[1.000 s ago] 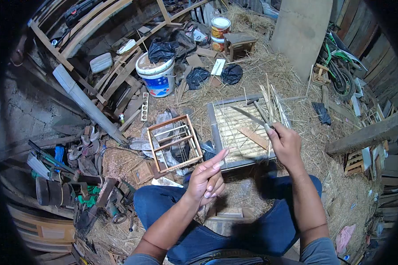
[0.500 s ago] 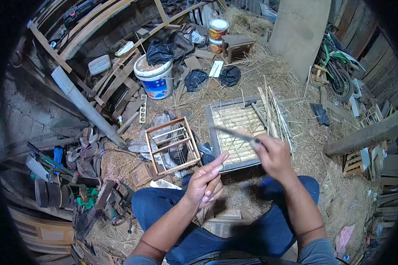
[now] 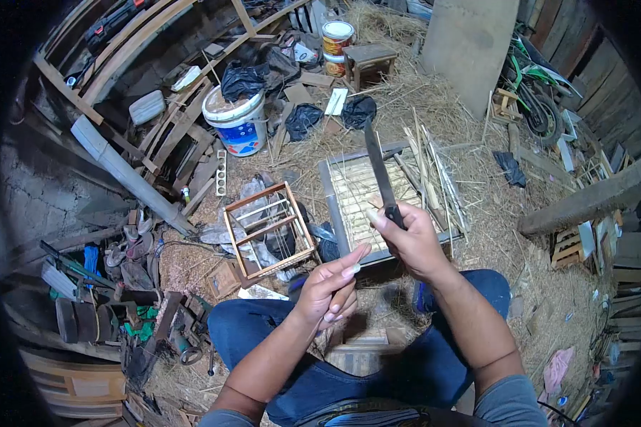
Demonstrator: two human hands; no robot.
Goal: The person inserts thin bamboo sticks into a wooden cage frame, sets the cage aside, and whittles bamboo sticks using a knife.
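Note:
My right hand (image 3: pixel 413 238) grips a knife (image 3: pixel 379 171) by its black handle, the long blade pointing up and away from me. Lower and to the left, my left hand (image 3: pixel 329 292) is closed, its thumb pressed toward the index finger and the other fingers curled in. Whatever it pinches, if anything, is too small to make out. Beyond both hands lies a framed panel of pale slats (image 3: pixel 345 188), with thin strips of bamboo or wood (image 3: pixel 424 167) across its right side. A small wooden frame with crossbars (image 3: pixel 269 229) rests on the floor, left of the panel.
A large white bucket (image 3: pixel 238 132) stands at the back left, with black plastic on top. Paint cans (image 3: pixel 336 44) and a wooden stool (image 3: pixel 369 58) are farther back. Straw and shavings cover the floor. A wooden beam (image 3: pixel 587 196) juts in from the right.
My right hand has turned the knife from pointing left to pointing upward, away from my left hand. My left hand stays nearly in place; the view has shifted slightly.

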